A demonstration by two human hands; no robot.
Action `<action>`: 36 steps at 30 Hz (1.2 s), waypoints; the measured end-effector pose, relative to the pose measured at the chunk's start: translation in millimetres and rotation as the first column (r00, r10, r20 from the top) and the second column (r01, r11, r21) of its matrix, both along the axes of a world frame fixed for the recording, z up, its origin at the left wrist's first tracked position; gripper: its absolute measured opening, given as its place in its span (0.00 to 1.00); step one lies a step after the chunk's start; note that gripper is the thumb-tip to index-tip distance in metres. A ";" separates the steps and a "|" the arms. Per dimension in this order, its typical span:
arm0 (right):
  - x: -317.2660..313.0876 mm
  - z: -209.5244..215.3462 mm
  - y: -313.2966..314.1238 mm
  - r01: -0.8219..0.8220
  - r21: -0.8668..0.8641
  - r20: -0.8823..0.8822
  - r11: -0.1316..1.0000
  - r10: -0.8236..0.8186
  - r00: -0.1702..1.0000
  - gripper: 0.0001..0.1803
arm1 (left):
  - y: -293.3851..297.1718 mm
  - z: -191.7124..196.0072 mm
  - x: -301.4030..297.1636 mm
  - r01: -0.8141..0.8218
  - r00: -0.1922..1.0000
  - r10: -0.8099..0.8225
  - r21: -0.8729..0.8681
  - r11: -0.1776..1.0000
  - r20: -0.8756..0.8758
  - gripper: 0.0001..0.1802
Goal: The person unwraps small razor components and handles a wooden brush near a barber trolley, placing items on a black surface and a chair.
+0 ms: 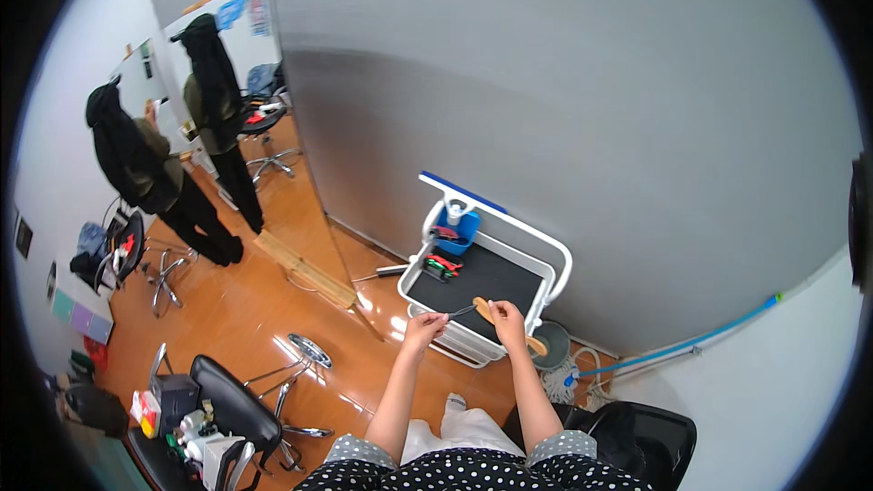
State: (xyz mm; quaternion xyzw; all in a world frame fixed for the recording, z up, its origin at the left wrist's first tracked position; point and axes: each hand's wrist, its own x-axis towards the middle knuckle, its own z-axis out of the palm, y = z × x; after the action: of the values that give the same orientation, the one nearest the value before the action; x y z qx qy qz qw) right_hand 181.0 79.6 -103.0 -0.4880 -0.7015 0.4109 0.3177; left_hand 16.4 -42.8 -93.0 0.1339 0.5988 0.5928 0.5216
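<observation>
Over the white trolley (564, 264), both my hands are raised close together. My right hand (507, 323) is closed around a long, light-brown wooden hairbrush (538, 345), which slants down to the right; its bristles cannot be made out. With pinched fingers, my left hand (425, 331) grips one end of a thin dark strip (462, 311) that reaches toward the brush's upper end. Whether this strip touches the brush is unclear. On the trolley's black top lie red, green and black clips (443, 265), beside a blue bin (461, 229) holding a white bottle.
A grey bucket (553, 343) and a mop (559, 384) stand right of the trolley. Black chairs are near me, the left one (232, 400) loaded with bottles and boxes. A person (155, 164) stands by a tall mirror (300, 155) at far left.
</observation>
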 end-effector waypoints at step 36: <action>82.2 128.3 -20.8 -0.028 0.289 0.229 0.957 -0.041 0.973 0.23 | 62.3 75.2 59.8 -0.172 0.972 0.213 0.324 0.930 -0.096 0.08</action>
State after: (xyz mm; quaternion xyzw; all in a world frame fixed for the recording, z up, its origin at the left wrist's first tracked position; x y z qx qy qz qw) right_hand 263.2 58.8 25.3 -0.4832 -0.7848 0.2427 0.3028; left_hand 76.2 19.5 -17.8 0.1937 0.5398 0.7187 0.3932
